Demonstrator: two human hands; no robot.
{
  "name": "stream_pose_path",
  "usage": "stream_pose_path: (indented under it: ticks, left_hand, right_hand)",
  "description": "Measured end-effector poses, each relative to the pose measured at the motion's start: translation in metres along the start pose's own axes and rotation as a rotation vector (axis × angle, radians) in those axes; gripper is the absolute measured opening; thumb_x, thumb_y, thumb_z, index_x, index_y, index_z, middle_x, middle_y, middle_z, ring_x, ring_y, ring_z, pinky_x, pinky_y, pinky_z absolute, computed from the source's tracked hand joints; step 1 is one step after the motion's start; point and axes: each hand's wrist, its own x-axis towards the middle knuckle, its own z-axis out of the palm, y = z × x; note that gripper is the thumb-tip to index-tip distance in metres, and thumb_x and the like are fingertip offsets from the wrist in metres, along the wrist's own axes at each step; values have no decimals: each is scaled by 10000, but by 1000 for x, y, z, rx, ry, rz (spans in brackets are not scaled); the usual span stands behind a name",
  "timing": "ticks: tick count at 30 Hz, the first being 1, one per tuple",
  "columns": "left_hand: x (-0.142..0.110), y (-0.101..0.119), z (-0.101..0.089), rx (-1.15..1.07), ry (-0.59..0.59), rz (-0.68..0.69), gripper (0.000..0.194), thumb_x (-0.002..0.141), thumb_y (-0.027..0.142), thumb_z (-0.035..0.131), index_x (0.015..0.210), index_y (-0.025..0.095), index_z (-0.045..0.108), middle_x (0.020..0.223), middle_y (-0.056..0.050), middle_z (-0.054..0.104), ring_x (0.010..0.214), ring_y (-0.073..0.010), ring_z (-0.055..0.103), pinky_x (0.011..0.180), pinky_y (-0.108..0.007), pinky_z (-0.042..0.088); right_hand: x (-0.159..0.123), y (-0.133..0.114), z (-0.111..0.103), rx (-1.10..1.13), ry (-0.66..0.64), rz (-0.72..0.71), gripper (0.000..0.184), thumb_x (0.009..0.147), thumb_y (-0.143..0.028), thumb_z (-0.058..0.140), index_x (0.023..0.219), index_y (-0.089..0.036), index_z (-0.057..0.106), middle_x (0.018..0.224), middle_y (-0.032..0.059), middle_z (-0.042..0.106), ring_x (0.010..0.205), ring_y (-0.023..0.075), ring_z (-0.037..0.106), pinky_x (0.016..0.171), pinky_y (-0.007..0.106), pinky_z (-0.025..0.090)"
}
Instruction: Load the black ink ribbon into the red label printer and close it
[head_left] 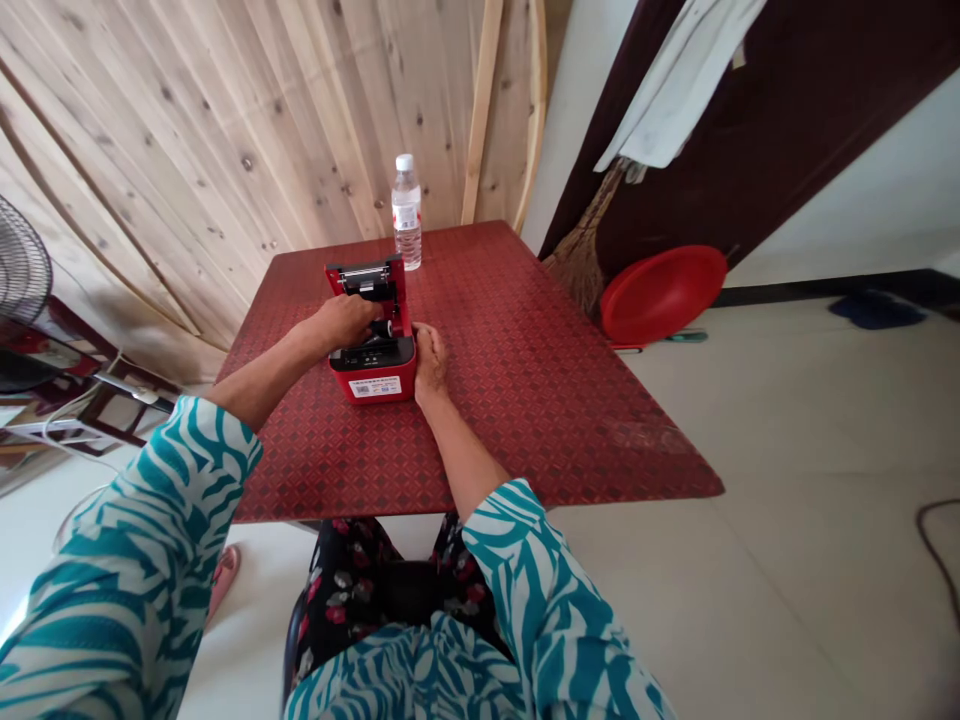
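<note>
A small red and black printer sits on the red patterned table with its lid tipped up and back. My left hand reaches over the open compartment, fingers curled down into it; what they touch is hidden. My right hand presses against the printer's right side, fingers wrapped along its edge.
A clear plastic water bottle with a white cap stands just behind the printer. A fan stands at the left. A broom and a red basin lean against the wall to the right of the table.
</note>
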Motion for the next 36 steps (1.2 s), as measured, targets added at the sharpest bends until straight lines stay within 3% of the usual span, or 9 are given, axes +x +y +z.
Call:
stream_pose_path:
  ticks: [4, 8, 12, 16, 20, 25, 32, 36]
  left_hand:
    - [-14, 0, -8, -66, 117, -46, 384, 823, 196, 616, 1204, 203, 654, 1070, -116, 734, 1065, -303, 689, 897, -373, 528]
    - [-32, -33, -1, -472, 304, 29, 355, 785, 212, 669, 1140, 209, 648, 1047, -70, 732, 1035, -266, 691, 921, -382, 534]
    - [-53, -85, 29, -1075, 585, -50, 433, 737, 211, 701, 1157, 187, 602, 1005, -56, 719, 950, -218, 691, 888, -386, 562]
    - [-57, -119, 73, -1327, 798, -345, 327, 688, 169, 714, 996, 166, 604, 901, -51, 709, 896, -202, 683, 861, -365, 571]
    - [-41, -123, 112, -1374, 803, -572, 316, 642, 151, 722, 916, 172, 564, 844, -35, 703, 851, -198, 688, 843, -358, 569]
    - [-26, -113, 147, -1249, 715, -689, 335, 640, 174, 721, 929, 179, 551, 938, -58, 731, 946, -231, 699, 890, -391, 548]
    - [-27, -111, 161, -1175, 663, -595, 349, 681, 159, 692, 1009, 174, 572, 1118, -118, 724, 1103, -253, 675, 1008, -400, 495]
    - [-42, -100, 163, -1223, 838, -675, 358, 687, 101, 590, 1037, 165, 554, 1119, -121, 704, 1058, -220, 683, 992, -369, 518]
  right_hand:
    - [2, 5, -1, 17, -12, -4, 328, 825, -518, 527, 931, -251, 688, 953, -1, 721, 931, 168, 630, 925, 339, 480]
    - [1, 5, -3, -1, -24, -3, 343, 829, -524, 516, 943, -250, 687, 956, -1, 716, 934, 166, 628, 918, 338, 475]
    - [-1, 1, -5, -9, -21, 3, 347, 822, -515, 513, 944, -239, 685, 949, 0, 712, 918, 164, 626, 908, 337, 467]
    - [-2, -1, -6, -41, 11, -5, 332, 812, -495, 527, 934, -232, 690, 940, -3, 712, 915, 161, 621, 918, 336, 459]
    - [-1, 0, -7, -58, 18, 1, 344, 812, -509, 527, 940, -232, 687, 939, -2, 710, 912, 162, 622, 906, 335, 465]
    - [-5, -5, -7, -78, 9, 9, 353, 815, -513, 525, 951, -228, 682, 954, 2, 707, 902, 158, 621, 888, 325, 464]
    - [-5, -7, -4, -52, 32, 12, 315, 807, -478, 533, 919, -224, 681, 945, 2, 704, 892, 157, 619, 892, 330, 467]
    - [-4, -5, -5, -56, 28, 11, 320, 802, -484, 542, 915, -223, 691, 954, 7, 711, 925, 167, 623, 904, 340, 470]
